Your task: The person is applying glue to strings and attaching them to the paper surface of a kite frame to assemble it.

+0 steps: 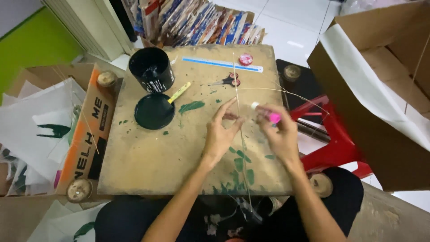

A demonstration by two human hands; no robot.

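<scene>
Two bare hands at the middle of the frame, a left hand and a right hand. One black round tub in the upper left, one black round lid just below it. One yellow-handled brush, one blue flat ruler, one pair of red-handled scissors, one small pink round cap. Four round wooden knobs (one per board corner).

Black paint can, lid, scissors, ruler.
</scene>
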